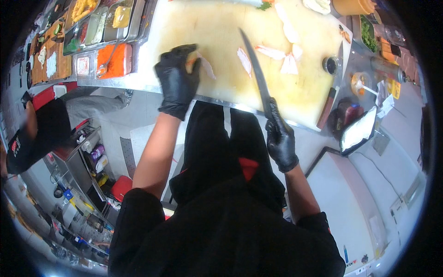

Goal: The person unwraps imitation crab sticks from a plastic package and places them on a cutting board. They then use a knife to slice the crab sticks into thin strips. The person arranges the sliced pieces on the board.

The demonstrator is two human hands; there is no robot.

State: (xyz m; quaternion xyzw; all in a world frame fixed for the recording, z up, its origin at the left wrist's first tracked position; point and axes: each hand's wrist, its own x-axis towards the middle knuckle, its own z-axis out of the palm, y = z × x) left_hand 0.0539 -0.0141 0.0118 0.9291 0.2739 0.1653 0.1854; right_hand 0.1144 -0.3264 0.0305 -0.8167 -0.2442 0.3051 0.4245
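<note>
My right hand [281, 138], in a black glove, grips a long kitchen knife [255, 64] by its handle. The blade points away from me over the pale cutting board [221, 27]. My left hand [178, 78], also gloved and slightly blurred, hovers at the board's left part with thumb and forefinger apart. A pink-white shrimp piece [207, 67] lies by its thumb, partly hidden by it. Between that hand and the blade lies another shrimp piece [244, 61]. Right of the blade, several more pieces sit together, including a shrimp with an orange tail [271, 52] and a fanned one [290, 65].
A second knife [326, 109] with a brown handle lies along the board's right edge, beside a small bowl of dark sauce [331, 65]. At left stand an orange roe tub [114, 59] with a spoon and metal ingredient trays [133, 29]. A co-worker's sleeve [38, 138] shows far left.
</note>
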